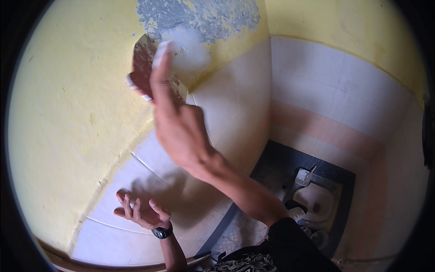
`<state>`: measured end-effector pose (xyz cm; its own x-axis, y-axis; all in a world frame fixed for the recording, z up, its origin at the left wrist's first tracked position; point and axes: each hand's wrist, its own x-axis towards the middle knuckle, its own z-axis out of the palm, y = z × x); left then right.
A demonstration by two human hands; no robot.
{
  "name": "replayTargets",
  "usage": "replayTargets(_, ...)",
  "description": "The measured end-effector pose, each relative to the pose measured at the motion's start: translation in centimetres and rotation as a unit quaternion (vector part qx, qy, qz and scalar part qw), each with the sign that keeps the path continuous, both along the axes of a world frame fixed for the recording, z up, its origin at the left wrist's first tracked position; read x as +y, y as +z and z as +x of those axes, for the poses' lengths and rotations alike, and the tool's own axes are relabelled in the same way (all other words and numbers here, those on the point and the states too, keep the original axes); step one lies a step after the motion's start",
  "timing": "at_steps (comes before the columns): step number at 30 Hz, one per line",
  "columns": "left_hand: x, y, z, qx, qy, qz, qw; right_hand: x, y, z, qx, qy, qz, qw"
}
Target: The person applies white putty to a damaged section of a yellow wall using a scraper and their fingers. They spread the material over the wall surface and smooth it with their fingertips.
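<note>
Yellow wall (pixel 86 81) is showing a white smear (pixel 191 49) over its grey patch's (pixel 213 16) lower edge, most grey lying uncovered, right hand (pixel 183 129) gripping a flat reddish tool (pixel 142 63) (left hand (pixel 147 216) empty, fingers spread).

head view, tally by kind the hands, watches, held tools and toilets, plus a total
Hands: 2 (left hand, right hand)
Watches: 1 (black watch)
Held tools: 1 (flat dark-red tool)
Toilets: 1 (pale toilet)
Total: 5

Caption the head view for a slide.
The right hand holds a flat stained tool by a yellow wall's gray patch; the left hand is open and empty.
</note>
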<state>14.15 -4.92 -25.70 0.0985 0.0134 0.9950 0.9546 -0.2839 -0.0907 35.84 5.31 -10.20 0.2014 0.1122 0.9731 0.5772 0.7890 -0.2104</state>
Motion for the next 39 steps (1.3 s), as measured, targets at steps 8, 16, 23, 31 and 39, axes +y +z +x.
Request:
replayTargets(8, 0.0, 1.0, 4.0, -0.017, -0.094, -0.005, 0.995, -4.0, -6.7, 11.1, 0.335, 0.431, -0.131, 0.827)
replayTargets(16, -0.7, -1.6, 17.3, -0.332, -0.594, -0.35, 0.643, -7.9, -13.5, 8.5, 0.42, 0.568, -0.17, 0.687)
replayTargets(23, -1.2, -0.2, 16.4, -0.406, -0.529, -0.331, 0.667, -7.9, -13.9, 12.2, 0.285, 0.23, -0.217, 0.905)
replayTargets(31, -3.8, 1.2, 14.3, -0.35, -0.479, -0.385, 0.706, -7.8, -11.4, 12.8, -0.206, -0.054, -0.245, 0.946)
replayTargets(39, -2.6, 2.0, 14.3, -0.304, -0.447, -0.412, 0.734, -7.7, -11.3, 9.8, -0.203, 0.027, -0.266, 0.942)
